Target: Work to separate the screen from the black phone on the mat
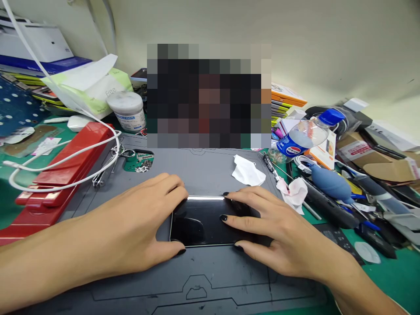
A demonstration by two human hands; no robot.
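Note:
A black smartphone (pixel 203 223) lies sideways, screen up, on the grey work mat (pixel 154 280). My left hand (pixel 147 223) clasps its left end, the thumb along the near edge and the fingers at the far edge. Over the right end, my right hand (pixel 269 223) has its thumb at the near edge, one finger on the glass and another at the far edge. The phone's right end is partly covered by that hand. Just beyond the phone is a crumpled white tissue (pixel 248 170).
On the left are a red clamp-like tool (pixel 77 159), a looped white cable (pixel 65 189), scissors (pixel 123 152) and a paste jar (pixel 127 111). To the right lie a Pepsi bottle (pixel 300 138), a blue air blower (pixel 331 183) and a cardboard box (pixel 364 153). A pixelated patch hides the far centre.

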